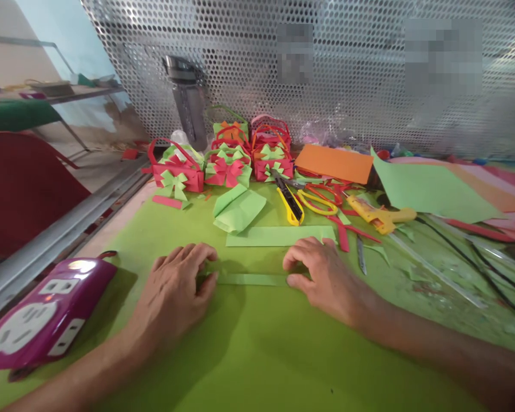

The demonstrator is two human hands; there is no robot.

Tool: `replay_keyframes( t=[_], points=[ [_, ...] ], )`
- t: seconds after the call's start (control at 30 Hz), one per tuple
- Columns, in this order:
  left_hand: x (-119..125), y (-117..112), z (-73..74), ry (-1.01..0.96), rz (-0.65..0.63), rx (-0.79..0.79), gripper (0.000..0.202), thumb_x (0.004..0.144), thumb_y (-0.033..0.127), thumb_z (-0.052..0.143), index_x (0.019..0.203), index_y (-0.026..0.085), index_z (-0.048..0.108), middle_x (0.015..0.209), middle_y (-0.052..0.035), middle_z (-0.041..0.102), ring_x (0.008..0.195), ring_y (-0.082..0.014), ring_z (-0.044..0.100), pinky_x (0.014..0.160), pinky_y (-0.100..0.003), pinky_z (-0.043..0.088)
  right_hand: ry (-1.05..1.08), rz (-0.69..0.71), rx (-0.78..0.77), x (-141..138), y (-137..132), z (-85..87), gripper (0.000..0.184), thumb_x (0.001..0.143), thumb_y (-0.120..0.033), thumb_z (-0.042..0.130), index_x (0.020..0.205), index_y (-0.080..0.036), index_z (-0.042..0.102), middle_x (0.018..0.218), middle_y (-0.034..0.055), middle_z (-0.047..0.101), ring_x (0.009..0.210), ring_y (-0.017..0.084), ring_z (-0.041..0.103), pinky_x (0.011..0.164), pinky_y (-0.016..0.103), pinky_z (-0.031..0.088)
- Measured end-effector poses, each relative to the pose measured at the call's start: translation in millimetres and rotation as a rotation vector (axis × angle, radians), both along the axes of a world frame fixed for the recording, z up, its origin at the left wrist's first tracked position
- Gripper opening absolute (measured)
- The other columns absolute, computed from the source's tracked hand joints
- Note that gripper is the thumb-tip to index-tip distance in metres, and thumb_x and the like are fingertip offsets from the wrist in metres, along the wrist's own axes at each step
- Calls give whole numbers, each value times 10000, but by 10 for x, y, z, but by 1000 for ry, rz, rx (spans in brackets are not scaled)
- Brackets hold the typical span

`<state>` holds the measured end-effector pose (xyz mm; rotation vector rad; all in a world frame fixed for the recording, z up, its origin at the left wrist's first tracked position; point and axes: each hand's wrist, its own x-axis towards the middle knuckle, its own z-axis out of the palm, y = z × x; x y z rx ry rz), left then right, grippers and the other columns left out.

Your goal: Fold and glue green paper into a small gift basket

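Narrow green strip (253, 279) mid-desk (257, 355), roughly parallel to far edge. Left hand (178, 280) at its left end, right hand (326, 277) at its right. Fingers half-curled on both, thumb tips at the strip; can't tell if pinched or just pressing. Wider green strip (278, 236) just beyond, toward far edge. Paper bags (189, 176) near far edge, glue gun (377, 216) toward right edge, purple power strip (79, 294) at left edge.
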<state>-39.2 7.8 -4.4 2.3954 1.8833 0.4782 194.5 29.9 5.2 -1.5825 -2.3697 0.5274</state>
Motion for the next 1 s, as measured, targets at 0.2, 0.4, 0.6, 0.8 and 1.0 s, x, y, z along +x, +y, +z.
replay_keyframes(
  t=[0.2, 0.4, 0.6, 0.8, 1.0],
  points=[
    [18, -19, 39, -74, 4, -82, 224, 820, 226, 445, 1010, 220, 563, 877, -23, 621, 774, -200, 565, 758, -377, 397, -112, 147, 258, 35, -124, -44, 235, 763, -29, 577, 758, -251, 654, 780, -10, 580, 858, 173, 512, 920, 535, 213],
    [32, -35, 44, -85, -69, -51, 246, 860, 176, 409, 978, 227, 619, 849, -11, 649, 808, -184, 561, 764, -358, 383, -307, 416, 542, 34, -230, 22, 164, 743, -73, 548, 813, -181, 650, 734, 30, 575, 775, 196, 482, 830, 448, 319],
    [49, -40, 115, 213, -217, -47, 359, 850, 34, 365, 1107, 181, 567, 808, -33, 642, 728, -170, 548, 659, -310, 372, -375, 477, 589, 20, -226, 21, 198, 690, -17, 516, 742, -160, 641, 724, 42, 586, 665, 167, 497, 732, 383, 351],
    [211, 13, 309, 691, -516, -72, 741, 746, 2, 490, 1374, 335, 283, 788, -1, 613, 661, -185, 577, 662, -350, 334, -440, 486, 558, 16, -241, 18, 176, 688, -25, 556, 771, -149, 650, 698, 38, 588, 627, 169, 525, 653, 355, 386],
    [393, 37, 328, 862, -544, -96, 691, 812, 155, 523, 1403, 327, 209, 764, -27, 633, 634, -197, 586, 621, -344, 316, -481, 481, 565, -14, -270, 26, 200, 714, -38, 580, 886, -108, 653, 716, 51, 602, 660, 194, 563, 574, 328, 426]
  ],
)
